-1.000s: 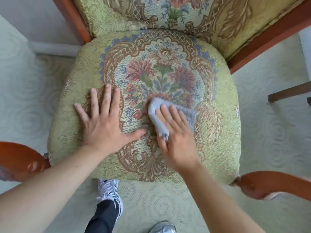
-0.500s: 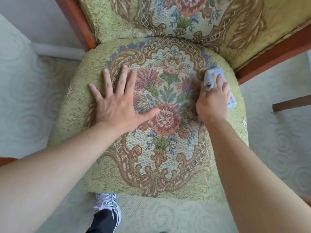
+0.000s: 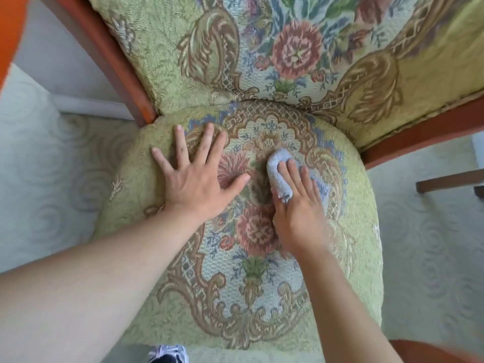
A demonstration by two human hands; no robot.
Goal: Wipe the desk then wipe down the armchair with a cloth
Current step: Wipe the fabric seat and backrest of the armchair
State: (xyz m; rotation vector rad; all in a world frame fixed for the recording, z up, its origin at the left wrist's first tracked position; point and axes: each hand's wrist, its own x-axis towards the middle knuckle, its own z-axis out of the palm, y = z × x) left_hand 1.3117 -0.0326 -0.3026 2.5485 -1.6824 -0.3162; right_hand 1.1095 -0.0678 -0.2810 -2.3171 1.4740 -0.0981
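Head view: right hand (image 3: 297, 213) presses cloth (image 3: 279, 174) onto armchair (image 3: 348, 258) seat.

Green floral-tapestry armchair (image 3: 340, 258) (reddish-brown wood frame), pale blue cloth (image 3: 279, 176), swirl-patterned carpet (image 3: 52, 179).

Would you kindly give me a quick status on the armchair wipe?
Left hand flat on seat cushion, fingers spread. Right hand pressing blue cloth mid-seat, fingers straight. Nothing in the cloth's way.

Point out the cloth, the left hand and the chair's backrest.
cloth (image 3: 278, 166): head view, bunched left edge.
left hand (image 3: 195, 183): head view, back of the hand.
backrest (image 3: 157, 53): head view, bare green fabric.
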